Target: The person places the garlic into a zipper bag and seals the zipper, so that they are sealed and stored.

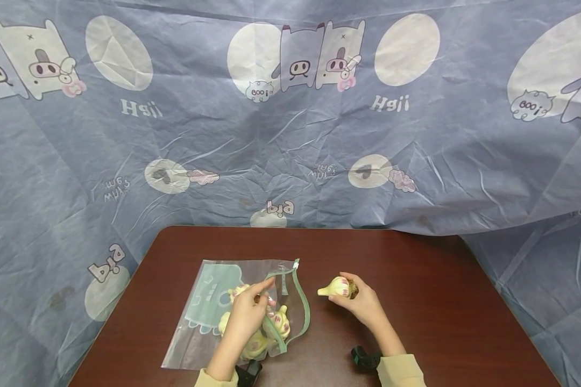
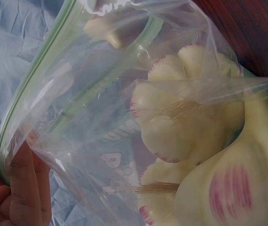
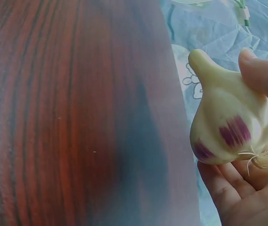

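My right hand (image 1: 363, 303) holds a garlic bulb (image 1: 338, 288) between thumb and fingers, its stem pointing left toward the bag. In the right wrist view, the same bulb (image 3: 230, 115) shows purple streaks and a tuft of dry roots. A clear zip bag (image 1: 179, 344) with a green seal lies on the left, its mouth spread toward the right. My left hand (image 1: 248, 312) pinches the bag's rim, seen close up as the green seal strip (image 2: 28, 84) in the left wrist view. Several garlic bulbs (image 2: 190, 122) lie inside the bag.
The dark red-brown table (image 1: 416, 279) carries the bag. Behind it hangs a blue-grey cloth (image 1: 290, 134) with cartoon prints. Black wrist straps (image 1: 365, 358) sit at both wrists.
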The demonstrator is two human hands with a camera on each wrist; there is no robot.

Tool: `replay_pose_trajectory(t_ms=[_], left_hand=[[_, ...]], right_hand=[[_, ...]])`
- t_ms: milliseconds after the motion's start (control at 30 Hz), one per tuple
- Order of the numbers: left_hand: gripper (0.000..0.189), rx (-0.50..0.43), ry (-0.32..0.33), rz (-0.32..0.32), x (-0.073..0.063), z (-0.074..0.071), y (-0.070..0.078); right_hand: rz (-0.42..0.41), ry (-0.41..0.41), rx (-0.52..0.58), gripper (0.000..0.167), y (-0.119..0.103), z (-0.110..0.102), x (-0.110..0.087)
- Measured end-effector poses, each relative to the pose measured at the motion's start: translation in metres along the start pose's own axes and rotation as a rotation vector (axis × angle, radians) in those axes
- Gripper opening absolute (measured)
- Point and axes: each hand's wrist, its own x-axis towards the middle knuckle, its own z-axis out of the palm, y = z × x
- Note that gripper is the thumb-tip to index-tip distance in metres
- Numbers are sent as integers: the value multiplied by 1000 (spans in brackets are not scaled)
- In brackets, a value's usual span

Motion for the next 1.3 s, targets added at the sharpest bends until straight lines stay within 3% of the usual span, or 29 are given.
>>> replay_pose_trajectory(t_ms=[567,800,1300], left_hand=[[39,-31,1,24,-1,0,1],[40,-33,-7,-1,0,1,2],[39,-43,-15,-3,0,1,1]], right_hand=[[-64,25,85,71,-27,-14,-5],[-135,19,113,71,-45,-18,-11],[-221,-48,117,73,-69,-6,-21]])
